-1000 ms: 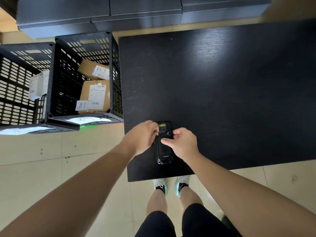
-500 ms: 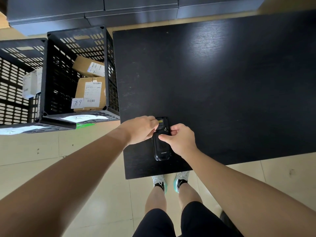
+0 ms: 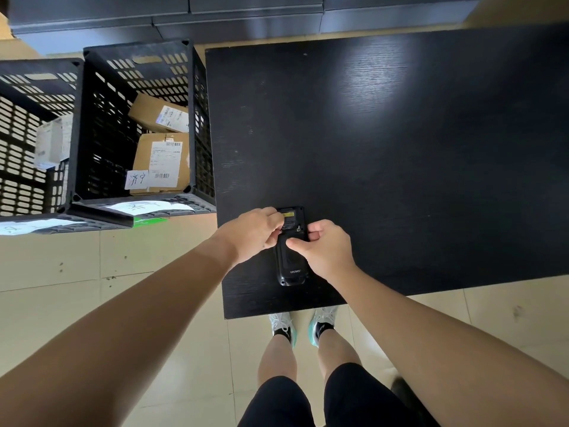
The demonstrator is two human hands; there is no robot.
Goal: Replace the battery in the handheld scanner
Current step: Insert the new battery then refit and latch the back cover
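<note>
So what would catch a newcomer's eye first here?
Both hands, left hand and right hand, pinching the upper end of the black handheld scanner, which lies back-up near the front left corner of the black table. Left of the table, a black plastic crate holds labelled cardboard parcels.

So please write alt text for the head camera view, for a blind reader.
Two bare hands, left hand and right hand, work on a black handheld scanner lying back-up near the corner of a black table. Black crates holding cardboard parcels stand on the floor left of it.
</note>
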